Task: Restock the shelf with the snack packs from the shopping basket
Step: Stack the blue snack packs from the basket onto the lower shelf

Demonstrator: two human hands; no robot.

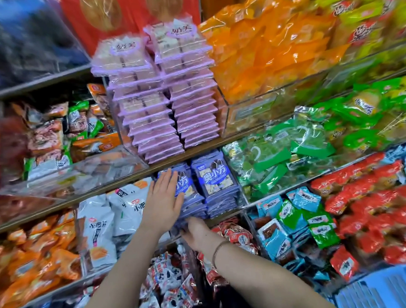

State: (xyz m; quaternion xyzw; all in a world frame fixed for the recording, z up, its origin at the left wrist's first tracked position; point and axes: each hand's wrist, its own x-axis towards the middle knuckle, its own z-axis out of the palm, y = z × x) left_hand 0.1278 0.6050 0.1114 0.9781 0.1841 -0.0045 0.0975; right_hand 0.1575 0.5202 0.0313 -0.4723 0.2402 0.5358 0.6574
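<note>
Two stacks of purple-blue snack packs (215, 176) lie in a clear bin on the middle shelf. My left hand (164, 199) rests flat, fingers spread, on top of the left stack. My right hand (196, 231) is at the lower front of that same stack, its fingers tucked among the packs' front edges; the fingertips are hidden. A thin bracelet circles my right wrist. The shopping basket shows as a blue ribbed piece (384, 288) at the bottom right.
Pink-edged cracker packs (172, 104) are stacked on the shelf above. White packs (111, 213) lie left of the purple ones, green packs (279, 159) to the right. Red-and-white candies (170, 285) fill the bin below. Clear acrylic dividers (243, 196) separate the bins.
</note>
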